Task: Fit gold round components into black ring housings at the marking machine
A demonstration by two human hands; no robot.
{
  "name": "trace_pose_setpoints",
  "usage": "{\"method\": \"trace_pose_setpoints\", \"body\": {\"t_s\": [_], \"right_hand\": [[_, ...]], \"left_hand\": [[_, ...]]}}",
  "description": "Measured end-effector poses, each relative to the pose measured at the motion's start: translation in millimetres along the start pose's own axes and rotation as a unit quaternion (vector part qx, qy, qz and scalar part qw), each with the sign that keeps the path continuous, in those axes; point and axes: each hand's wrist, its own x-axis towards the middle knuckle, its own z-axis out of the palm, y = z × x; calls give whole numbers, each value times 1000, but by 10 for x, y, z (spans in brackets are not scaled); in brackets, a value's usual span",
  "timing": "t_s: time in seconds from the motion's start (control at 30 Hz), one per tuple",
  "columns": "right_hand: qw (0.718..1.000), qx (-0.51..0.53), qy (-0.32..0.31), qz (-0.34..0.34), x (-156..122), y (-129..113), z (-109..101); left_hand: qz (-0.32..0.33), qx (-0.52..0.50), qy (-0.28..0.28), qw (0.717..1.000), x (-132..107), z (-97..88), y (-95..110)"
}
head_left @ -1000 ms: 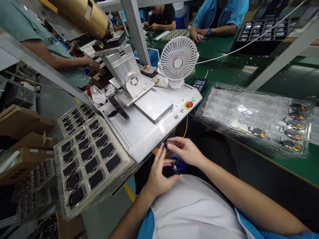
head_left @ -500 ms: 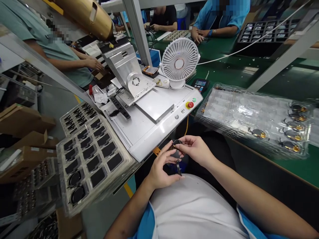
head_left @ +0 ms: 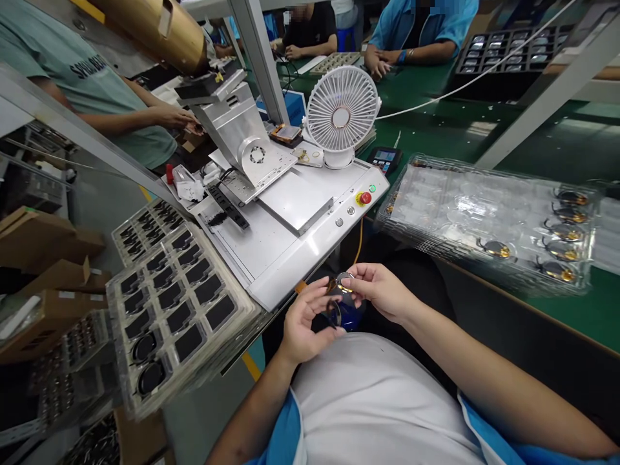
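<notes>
Over my lap, my right hand (head_left: 382, 290) is closed, its thumb and fingers pinching a small round electronic part (head_left: 345, 280) with a shiny rim and a touch of gold-orange. My left hand (head_left: 304, 321) is curled just to the left of it, thumb and fingers around a dark, curved ring-like piece (head_left: 334, 312). That piece is slightly blurred, and its exact kind does not show. Below the two hands a blue shiny surface is partly visible.
A white machine bed (head_left: 271, 258) with a red stop button (head_left: 365, 198) and a white fan (head_left: 341, 116) stands ahead. Stacked trays of dark parts (head_left: 181, 303) lie left; clear trays (head_left: 465, 213) with round parts lie right. Co-workers sit or stand beyond.
The round part in my right hand has turned, so its shiny rim and gold-orange show. The dark curved piece in my left hand has tilted and shifted left. The view has shifted slightly.
</notes>
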Motion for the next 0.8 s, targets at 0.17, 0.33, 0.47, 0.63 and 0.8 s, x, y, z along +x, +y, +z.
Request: {"method": "trace_pose_setpoints", "body": {"t_s": [0.17,0.33,0.47,0.63,0.8], "right_hand": [[998,2,-28,59,-96,28,139],[998,30,-7,49,-162,107,336],[1000,-12,17,-20,-194,116,410],[997,-60,14,-38,-220,78,453],[996,-75,9,-39,-215,59,472]], "left_hand": [[11,-119,75,990,48,-24,-123],[16,-120,67,990,10,-20,-190],[24,-79,75,994,-28,-35,-220],[41,-41,104,993,-36,-48,-254],[49,-31,116,992,-28,-26,-254]]}}
